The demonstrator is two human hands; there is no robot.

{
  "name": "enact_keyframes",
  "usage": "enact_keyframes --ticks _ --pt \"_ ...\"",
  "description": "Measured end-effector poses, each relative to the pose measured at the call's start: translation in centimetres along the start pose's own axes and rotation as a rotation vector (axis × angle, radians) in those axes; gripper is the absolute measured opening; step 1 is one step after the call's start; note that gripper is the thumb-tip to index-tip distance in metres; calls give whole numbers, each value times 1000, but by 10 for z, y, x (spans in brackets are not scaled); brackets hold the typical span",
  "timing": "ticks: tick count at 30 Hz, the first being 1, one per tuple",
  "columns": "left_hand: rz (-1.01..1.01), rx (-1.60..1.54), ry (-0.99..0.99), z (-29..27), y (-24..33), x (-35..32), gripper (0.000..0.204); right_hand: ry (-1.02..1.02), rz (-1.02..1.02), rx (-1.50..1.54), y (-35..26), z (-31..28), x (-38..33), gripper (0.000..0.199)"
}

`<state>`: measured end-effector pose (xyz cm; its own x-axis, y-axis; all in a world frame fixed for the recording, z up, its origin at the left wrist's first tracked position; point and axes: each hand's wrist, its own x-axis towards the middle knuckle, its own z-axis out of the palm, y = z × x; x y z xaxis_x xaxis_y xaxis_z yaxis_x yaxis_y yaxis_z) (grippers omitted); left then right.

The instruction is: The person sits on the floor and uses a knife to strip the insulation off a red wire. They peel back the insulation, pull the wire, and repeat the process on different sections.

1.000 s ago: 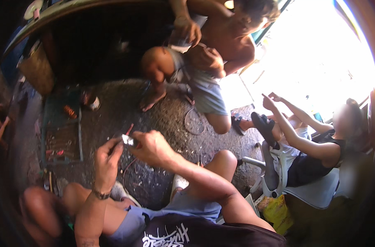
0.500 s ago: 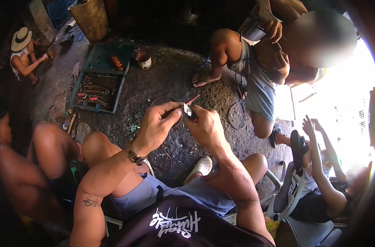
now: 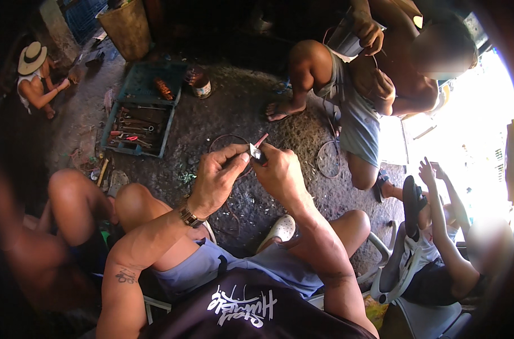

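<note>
Both hands meet in front of me at the middle of the view. My left hand (image 3: 218,174), with a watch on its wrist, is closed, thumb and forefinger pinching a small whitish flat piece (image 3: 255,151). From the other side my right hand (image 3: 281,174) is closed around a small dark object whose kind I cannot make out, mostly hidden by its fingers and touching the whitish piece. A thin pinkish-red strip (image 3: 261,139) sticks up beyond the fingertips; which hand holds it is unclear.
An open teal toolbox (image 3: 135,148) with wrenches lies ahead on the left, beside a paint-stained can (image 3: 201,89). A looped cable (image 3: 328,159) lies on the rough ground. People sit at right and left; one crouches far left in a hat (image 3: 32,58). A bucket (image 3: 127,31) stands behind.
My hands stay together, with the whitish piece turned slightly between the fingertips. The person at the upper right has shifted their head. The view has moved a little.
</note>
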<state>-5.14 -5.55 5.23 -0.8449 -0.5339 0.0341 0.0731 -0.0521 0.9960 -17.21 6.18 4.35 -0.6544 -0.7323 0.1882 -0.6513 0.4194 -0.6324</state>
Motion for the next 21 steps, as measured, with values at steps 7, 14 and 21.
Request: enact_keyframes --ticks 7,14,21 --pt "-2 113 -166 8 13 -24 25 76 298 -100 73 -23 11 23" --pt "-43 57 -85 3 -17 -14 25 -47 358 -159 84 -37 -22 28" --pt "114 202 19 14 -38 2 25 143 515 532 47 -26 -23 32"
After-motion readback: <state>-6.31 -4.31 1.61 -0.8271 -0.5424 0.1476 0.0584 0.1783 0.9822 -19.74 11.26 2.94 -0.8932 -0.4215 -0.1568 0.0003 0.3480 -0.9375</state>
